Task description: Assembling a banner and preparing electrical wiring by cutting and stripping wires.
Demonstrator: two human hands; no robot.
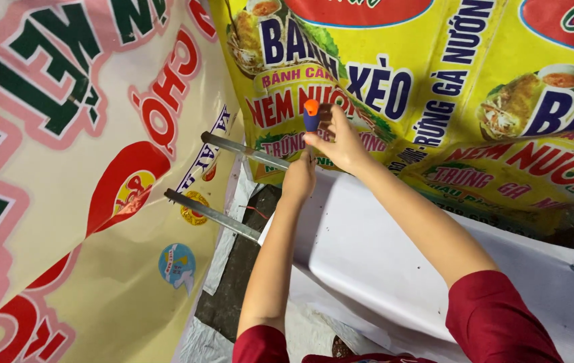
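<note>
The screwdriver (311,115) stands upright, orange cap on top, in my right hand (340,144), fingers closed round its handle, tip probably where my left hand (298,178) pinches the upper metal bar (243,150) beside the yellow banner (434,87).

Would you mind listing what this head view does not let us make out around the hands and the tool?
- Tool: only its blue and orange handle shows; the right hand hides the working end.
- Left hand: its fingers lie behind the right hand, so what it grips is unclear.
- Upper metal bar: its end vanishes behind both hands.
- Yellow banner: cut off by the top and right edges.
</note>
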